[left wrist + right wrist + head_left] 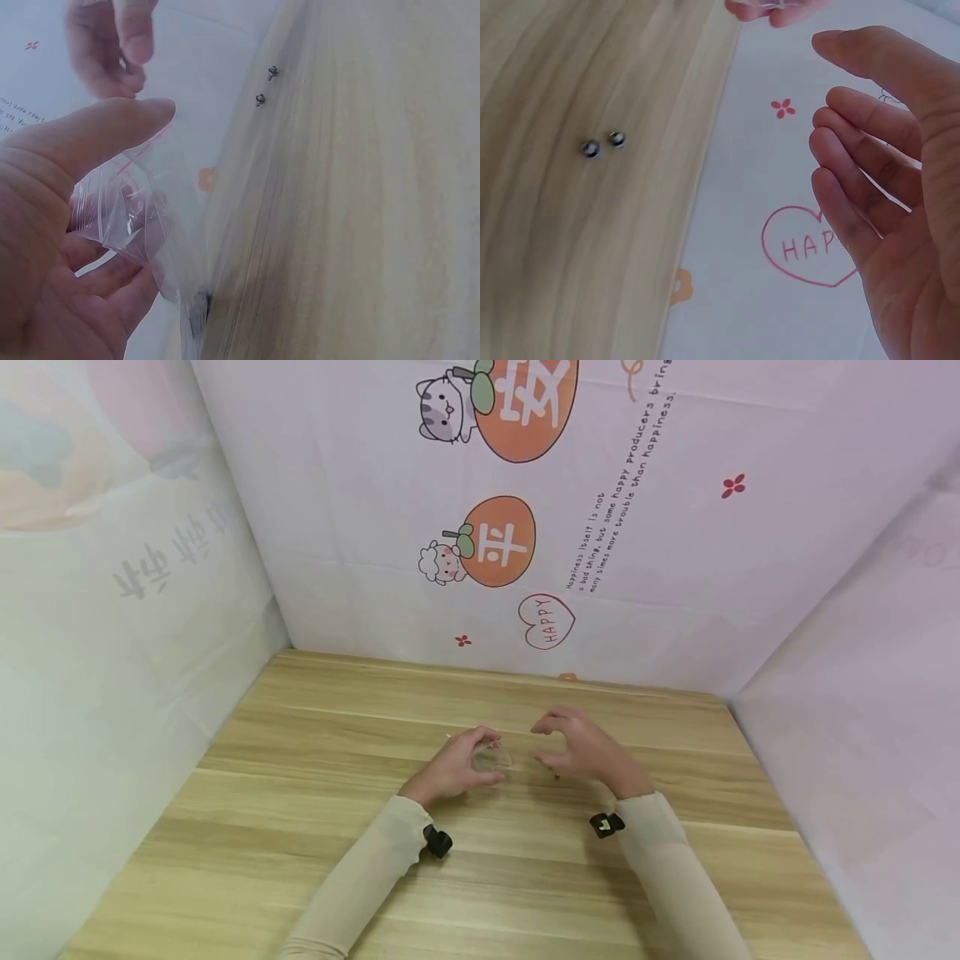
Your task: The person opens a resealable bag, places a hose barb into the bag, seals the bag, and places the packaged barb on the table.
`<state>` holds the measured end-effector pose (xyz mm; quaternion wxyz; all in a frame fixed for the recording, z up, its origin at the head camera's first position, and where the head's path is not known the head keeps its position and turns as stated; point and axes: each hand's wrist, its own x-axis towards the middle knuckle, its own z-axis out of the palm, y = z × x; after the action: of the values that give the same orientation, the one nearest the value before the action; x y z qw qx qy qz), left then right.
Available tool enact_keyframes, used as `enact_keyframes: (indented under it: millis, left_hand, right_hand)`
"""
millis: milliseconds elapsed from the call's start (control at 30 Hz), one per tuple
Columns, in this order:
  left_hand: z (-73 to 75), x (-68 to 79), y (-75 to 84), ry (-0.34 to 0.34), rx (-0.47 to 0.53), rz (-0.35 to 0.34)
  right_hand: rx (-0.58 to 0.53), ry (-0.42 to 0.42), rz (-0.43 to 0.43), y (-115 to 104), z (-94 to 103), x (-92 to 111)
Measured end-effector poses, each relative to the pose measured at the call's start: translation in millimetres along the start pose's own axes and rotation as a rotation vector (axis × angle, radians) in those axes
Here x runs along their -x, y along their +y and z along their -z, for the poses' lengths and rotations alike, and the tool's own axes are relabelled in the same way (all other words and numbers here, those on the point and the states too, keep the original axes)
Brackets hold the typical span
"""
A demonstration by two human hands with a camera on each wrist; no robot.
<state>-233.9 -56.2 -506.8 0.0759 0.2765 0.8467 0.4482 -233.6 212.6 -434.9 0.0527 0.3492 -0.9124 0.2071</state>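
A clear plastic zip bag (161, 225) with a thin red line along its top is held by my left hand (453, 766), between thumb and fingers. Something small and dark (199, 315) shows at the bag's lower end; its kind cannot be made out. To the right, my right hand (592, 753) hovers over the table with fingers loosely bent and nothing in them. Two small dark metal pieces, one (591, 148) beside the other (616, 139), lie on the wood close to the right hand. They look like little screws or nuts.
The wood-grain table (337, 827) meets a white printed cloth wall (360, 568) at the back. Further cloth walls stand at the left (112, 677) and right (847, 718). Black straps with small mounts sit at both wrists.
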Motion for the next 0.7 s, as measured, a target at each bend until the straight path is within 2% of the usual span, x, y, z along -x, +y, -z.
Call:
enact_keyframes:
  millis: [300, 600, 700]
  left_hand:
    - [0.7, 1.0, 2.2, -0.004, -0.002, 0.004]
    - [1.5, 2.8, 5.5, -0.006, 0.004, 0.005]
    - [1.0, 2.9, 5.8, -0.006, 0.007, 0.012]
  right_hand:
    - [0.017, -0.072, -0.072, 12, -7.3, 24]
    - [0.055, -0.114, -0.056, 26, -16.2, 41]
    - [0.054, -0.147, -0.086, 30, -18.8, 45]
